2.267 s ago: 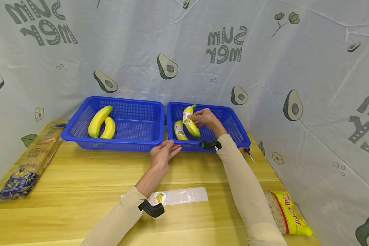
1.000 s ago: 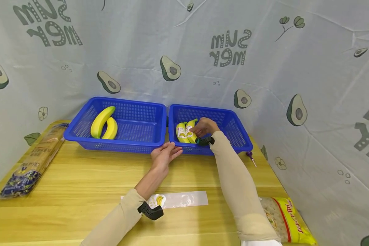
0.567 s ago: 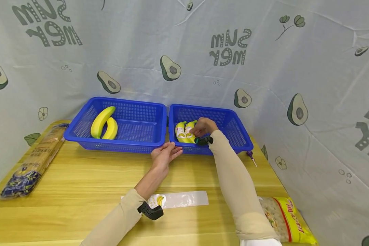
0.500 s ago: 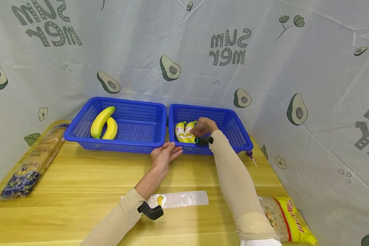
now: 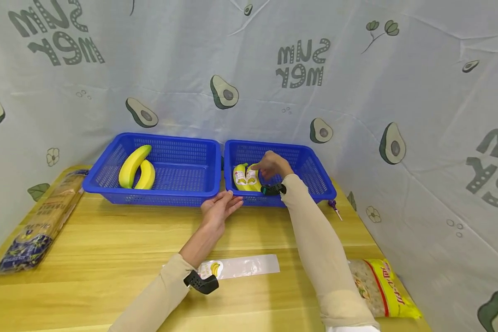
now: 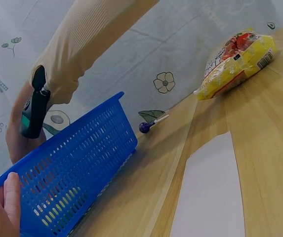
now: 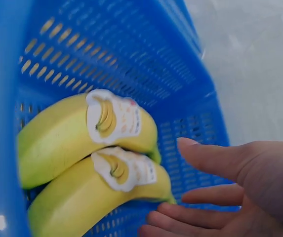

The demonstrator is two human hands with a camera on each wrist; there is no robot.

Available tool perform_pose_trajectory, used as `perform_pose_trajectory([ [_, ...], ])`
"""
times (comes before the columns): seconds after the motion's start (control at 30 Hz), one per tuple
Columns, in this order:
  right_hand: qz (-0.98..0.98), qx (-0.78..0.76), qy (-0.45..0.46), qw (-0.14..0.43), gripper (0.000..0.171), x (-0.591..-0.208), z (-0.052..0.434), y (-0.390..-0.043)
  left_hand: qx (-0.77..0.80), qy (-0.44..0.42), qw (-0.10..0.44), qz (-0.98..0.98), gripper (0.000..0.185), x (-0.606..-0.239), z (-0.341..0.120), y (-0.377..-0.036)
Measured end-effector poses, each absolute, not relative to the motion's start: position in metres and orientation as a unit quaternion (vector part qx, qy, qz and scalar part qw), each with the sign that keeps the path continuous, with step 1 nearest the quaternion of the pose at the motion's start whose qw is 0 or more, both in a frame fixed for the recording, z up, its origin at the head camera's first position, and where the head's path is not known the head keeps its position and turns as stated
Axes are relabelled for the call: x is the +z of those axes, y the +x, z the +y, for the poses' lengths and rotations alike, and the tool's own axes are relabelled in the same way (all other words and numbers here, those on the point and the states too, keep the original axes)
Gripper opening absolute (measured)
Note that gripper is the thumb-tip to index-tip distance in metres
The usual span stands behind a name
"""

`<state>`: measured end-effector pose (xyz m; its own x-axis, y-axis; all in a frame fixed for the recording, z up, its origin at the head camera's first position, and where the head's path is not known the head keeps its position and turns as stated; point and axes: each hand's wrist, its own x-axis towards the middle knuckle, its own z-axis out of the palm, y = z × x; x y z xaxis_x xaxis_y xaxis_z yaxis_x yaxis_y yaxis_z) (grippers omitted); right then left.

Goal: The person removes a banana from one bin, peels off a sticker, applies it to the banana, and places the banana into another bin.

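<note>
At the near left corner, the rim of a blue, rectangular, perforated plastic basket (image 5: 300, 157) is pinched by the left hand (image 5: 217, 210), presumably so that the basket is steadied on the pale yellow wooden surface (image 5: 108, 235). Near the left end of this basket, two yellow, curved bananas with white stickers (image 7: 64, 136) are laid side by side, the stickers turned upward, perhaps so that they can be easily read. Over these, the right hand (image 5: 274, 165) is held with its thumb and fingers apart; nothing is seen inside this grip, and whether a banana is touched by a fingertip cannot be told. In a second blue, rectangular plastic basket (image 5: 184, 177), two yellow, curved bananas without visible stickers (image 5: 129, 169) are placed, so the marked and unmarked fruits are separated. A flat, whitish, glossy strip with a banana sticker (image 5: 251, 266) is laid before the baskets, where it can be reached by either hand, it seems.
</note>
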<state>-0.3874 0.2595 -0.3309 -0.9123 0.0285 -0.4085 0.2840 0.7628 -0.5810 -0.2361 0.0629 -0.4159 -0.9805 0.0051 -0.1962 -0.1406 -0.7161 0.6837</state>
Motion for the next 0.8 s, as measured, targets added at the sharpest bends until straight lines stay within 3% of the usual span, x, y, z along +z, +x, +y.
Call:
perform_pose_trajectory([
  [0.13, 0.929, -0.333, 0.072, 0.144, 0.067, -0.326, 0.253, -0.380, 0.923, -0.089, 0.050, 0.370, 0.010, -0.415, 0.060, -0.236],
  [0.2, 0.938, -0.321, 0.060, 0.118, 0.058, -0.325, 0.251, -0.377, 0.925, -0.087, 0.052, 0.367, 0.009, -0.415, 0.060, -0.236],
  [0.4, 0.952, -0.298, 0.028, 0.059, 0.062, -0.321, 0.244, -0.363, 0.921, -0.098, 0.066, 0.372, 0.009, -0.414, 0.058, -0.234],
  [0.43, 0.949, -0.309, 0.022, 0.056, 0.072, -0.319, 0.242, -0.360, 0.920, -0.099, 0.067, 0.374, 0.009, -0.415, 0.057, -0.233],
  [0.53, 0.937, -0.345, -0.003, 0.055, 0.073, -0.314, 0.236, -0.355, 0.920, -0.096, 0.063, 0.375, 0.006, -0.415, 0.056, -0.233],
  [0.8, 0.904, -0.422, -0.042, 0.046, 0.066, -0.300, 0.220, -0.342, 0.903, -0.066, 0.092, 0.414, 0.013, -0.415, 0.054, -0.227],
])
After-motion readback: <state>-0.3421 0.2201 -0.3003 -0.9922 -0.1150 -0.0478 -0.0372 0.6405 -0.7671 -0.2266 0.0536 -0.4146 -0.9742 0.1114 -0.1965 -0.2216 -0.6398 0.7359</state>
